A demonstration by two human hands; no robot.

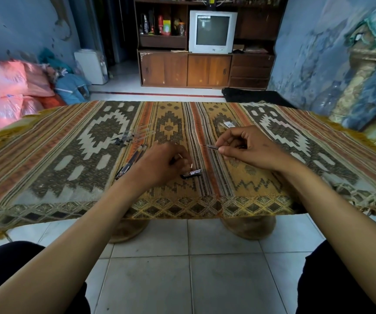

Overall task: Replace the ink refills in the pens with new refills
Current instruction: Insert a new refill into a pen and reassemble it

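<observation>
My right hand (248,148) pinches a thin ink refill (209,147) whose tip points left over the patterned cloth. Fingers curled, my left hand (166,164) holds a small pen part over the table. Just below its fingers lies a dark pen barrel piece (191,173) with a label. Several dark pens (129,165) lie to the left of my left hand. Farther back sits a bunch of clear refills or pen pieces (135,137).
A woven cloth covers the low table (69,155). A small clear packet (227,124) lies beyond my right hand. Tiled floor and my knees are below the table edge. A cabinet with a television (212,30) stands behind, pink bags (12,87) at the left.
</observation>
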